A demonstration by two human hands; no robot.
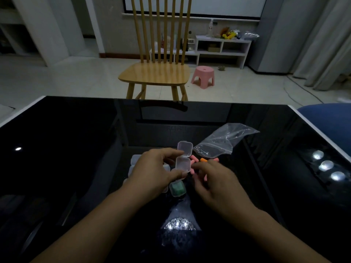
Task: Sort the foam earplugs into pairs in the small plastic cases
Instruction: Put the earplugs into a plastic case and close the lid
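The left hand [153, 171] grips an open clear plastic case [183, 164] between thumb and fingers above the glossy black table [76, 149]. The case's lid [185, 148] is hinged back and extends toward the far side, so the long axis of the opened case runs near to far. The tray of the case faces up; no earplug is visible inside it.

The right hand [212, 181] rests just right of the case with its fingers curled down over a group of pink earplugs [193, 162]. Whether it pinches one cannot be told. The visible pink earplugs lie with their long axes roughly near to far, slightly tilted. One orange earplug [204, 160] lies beside them, pointing left to right.

A closed case holding green earplugs [177, 188] sits on the table, near of the open case. Further clear cases [133, 160] lie partly hidden behind the left hand. A clear zip bag [222, 141] lies flat at far right of the earplugs.
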